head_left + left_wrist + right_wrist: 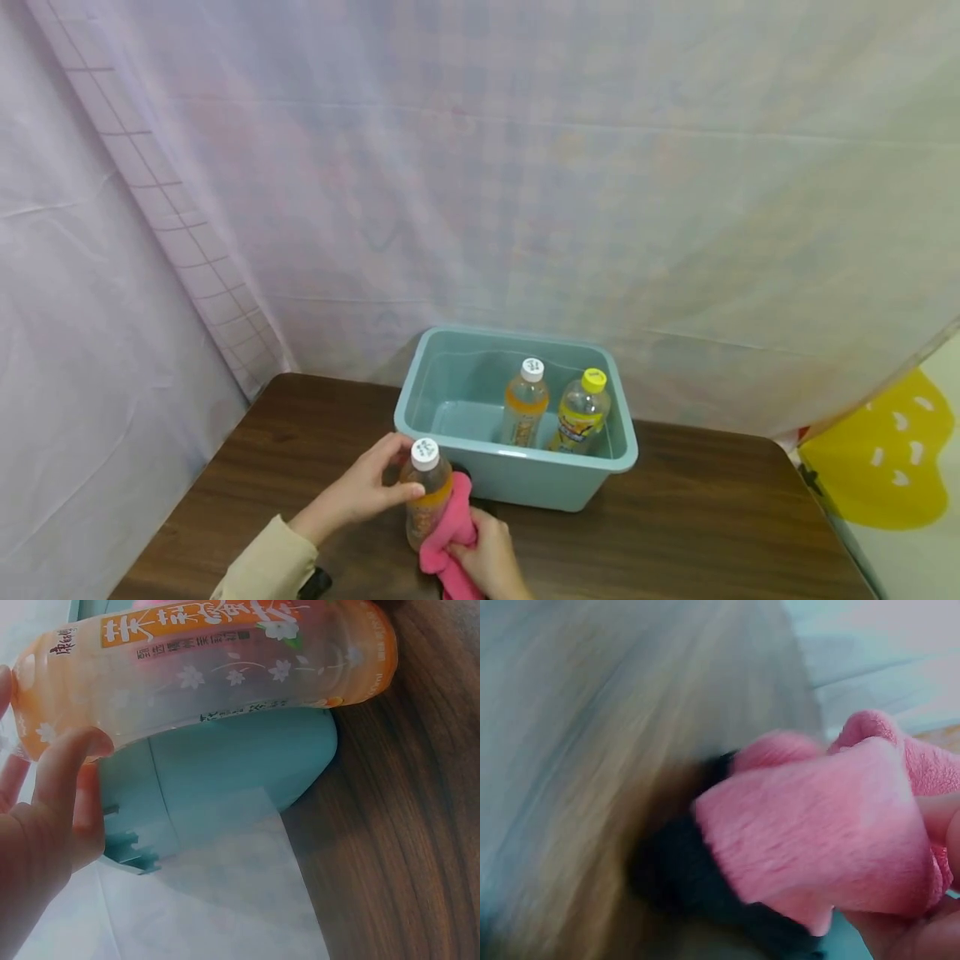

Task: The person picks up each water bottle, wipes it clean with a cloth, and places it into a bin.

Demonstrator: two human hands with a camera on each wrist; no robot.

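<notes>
My left hand grips the upper part of a clear plastic drink bottle with a white cap and an orange label, thumb and fingers around its shoulder. White flowers and lettering on the label face the left wrist view, where the bottle lies across the top. My right hand grips a pink cloth, which is bunched against the bottle's right side. In the right wrist view, dark fabric shows under the folded pink cloth.
Just behind the hands stands a light blue-green plastic tub on the dark wooden table. Inside it are a white-capped bottle and a yellow-capped bottle, both upright toward the right. Pale curtains hang behind the table.
</notes>
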